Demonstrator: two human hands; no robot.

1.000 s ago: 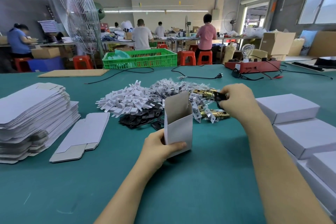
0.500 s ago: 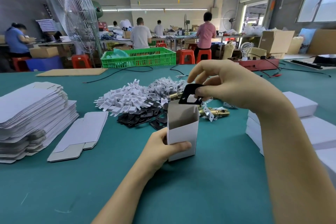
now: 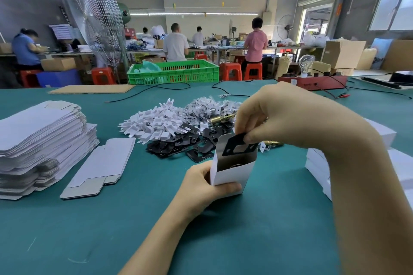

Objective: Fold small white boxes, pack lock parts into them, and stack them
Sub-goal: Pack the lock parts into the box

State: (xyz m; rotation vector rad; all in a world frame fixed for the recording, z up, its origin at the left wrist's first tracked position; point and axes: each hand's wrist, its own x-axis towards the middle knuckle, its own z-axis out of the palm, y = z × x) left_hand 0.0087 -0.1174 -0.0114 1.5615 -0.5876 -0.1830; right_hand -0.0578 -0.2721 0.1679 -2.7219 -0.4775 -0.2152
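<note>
Black plate now lower, entering box.

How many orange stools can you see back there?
4: one orange stool at far left, one beside the fan stand, two right of the green crate. Others may be hidden.

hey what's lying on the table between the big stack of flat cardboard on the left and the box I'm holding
In the head view, one flat unfolded box blank lies on the green table between the stack of flat blanks and the open white box in your left hand.
</note>
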